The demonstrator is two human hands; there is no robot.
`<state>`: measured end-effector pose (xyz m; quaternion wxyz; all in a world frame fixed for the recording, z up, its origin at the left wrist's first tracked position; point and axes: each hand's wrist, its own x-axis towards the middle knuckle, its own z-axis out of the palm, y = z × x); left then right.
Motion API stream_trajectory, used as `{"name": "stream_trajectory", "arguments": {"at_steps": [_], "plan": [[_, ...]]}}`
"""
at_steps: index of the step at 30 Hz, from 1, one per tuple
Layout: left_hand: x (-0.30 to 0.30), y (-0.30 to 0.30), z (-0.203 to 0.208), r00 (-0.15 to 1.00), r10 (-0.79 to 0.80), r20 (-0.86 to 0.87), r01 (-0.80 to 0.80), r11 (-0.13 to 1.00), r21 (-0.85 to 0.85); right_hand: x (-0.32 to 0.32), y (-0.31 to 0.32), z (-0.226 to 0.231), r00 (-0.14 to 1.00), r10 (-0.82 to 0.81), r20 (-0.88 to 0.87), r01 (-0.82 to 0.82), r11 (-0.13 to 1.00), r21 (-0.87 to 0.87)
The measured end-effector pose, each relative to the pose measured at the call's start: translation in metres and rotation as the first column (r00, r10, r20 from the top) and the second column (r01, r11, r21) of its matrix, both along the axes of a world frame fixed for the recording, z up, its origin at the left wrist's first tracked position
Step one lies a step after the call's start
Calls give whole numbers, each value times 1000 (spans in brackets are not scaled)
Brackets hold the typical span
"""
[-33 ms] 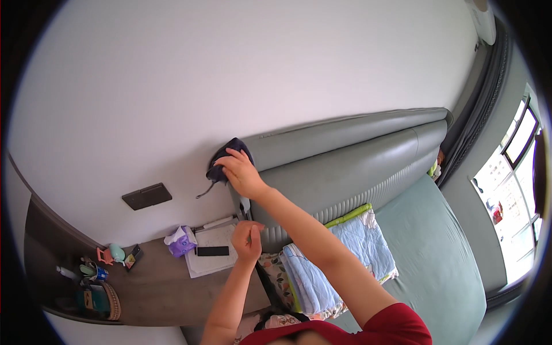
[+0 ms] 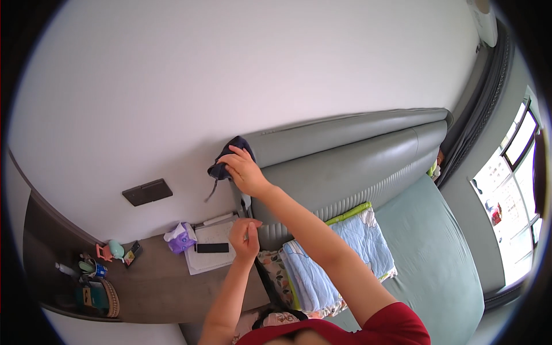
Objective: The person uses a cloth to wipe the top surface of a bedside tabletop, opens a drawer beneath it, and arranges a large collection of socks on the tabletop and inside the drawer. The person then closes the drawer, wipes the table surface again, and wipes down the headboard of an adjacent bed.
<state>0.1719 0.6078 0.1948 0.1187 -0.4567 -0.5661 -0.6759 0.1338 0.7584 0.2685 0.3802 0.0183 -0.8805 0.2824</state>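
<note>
At the upper left corner of the grey padded headboard (image 2: 345,164), my right hand (image 2: 246,171) presses its curled fingers around a dark navy cloth item (image 2: 230,150). A thin dark strap (image 2: 213,191) dangles from this item. Its exact kind does not show. Lower down, beside the headboard's left end, my left hand (image 2: 245,238) is closed with the thumb against the fingers. Whatever may be inside it is hidden. Just left of that hand lie white papers (image 2: 207,264) with a flat black oblong object (image 2: 213,248) on them.
A purple tissue pack (image 2: 181,238) lies on the brown desk (image 2: 161,293). Small items and a woven basket (image 2: 111,299) stand at its left end. Folded light blue bedding (image 2: 310,276) rests on the bed (image 2: 431,247). A dark wall panel (image 2: 147,192) is above the desk.
My right hand has shifted slightly down and right with the navy cloth, and the strap now hangs more steeply. My left hand has barely moved, slightly upward.
</note>
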Motion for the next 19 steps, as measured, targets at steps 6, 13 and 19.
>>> {"name": "stream_trajectory", "arguments": {"at_steps": [6,13,19], "plan": [[-27,-28,-3,950,-15,311,-21,994,111,40,-59,-26,993,-108,-49,116,975,188],[-19,-6,-17,398,-397,827,97,915,392,67,-122,-82,959,-255,-120,85,667,-740],[-61,-31,-25,-64,-785,616,309,572,760,53,-158,-32,943,-330,31,330,944,24]]}}
